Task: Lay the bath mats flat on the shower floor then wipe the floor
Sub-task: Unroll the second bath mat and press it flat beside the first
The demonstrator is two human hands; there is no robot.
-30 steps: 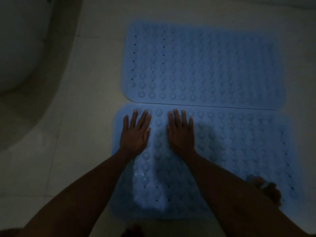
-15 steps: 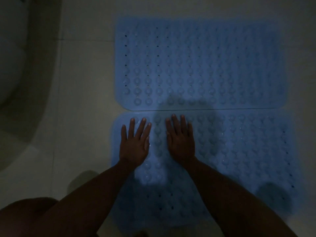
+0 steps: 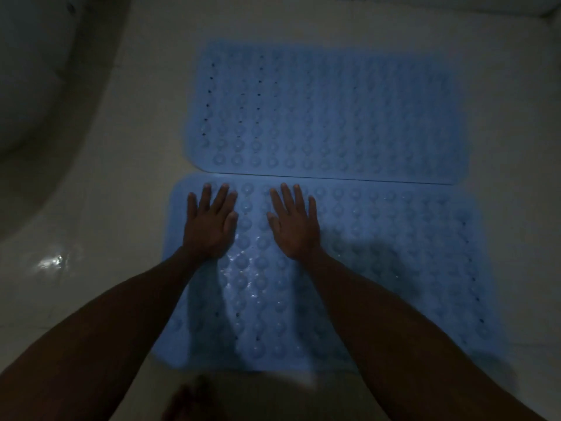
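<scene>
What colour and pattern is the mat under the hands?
Light blue, with rows of round raised bumps and small holes; near mat, head view.

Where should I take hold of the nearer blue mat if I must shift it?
Probably the near mat at its rounded left corner, from the left over bare floor. It lies flat with both hands spread on it, so fingers must slide under its thin edge.

Dim bathroom: tiled floor (image 3: pixel 106 208), blue bath mats (image 3: pixel 334 117).
</scene>
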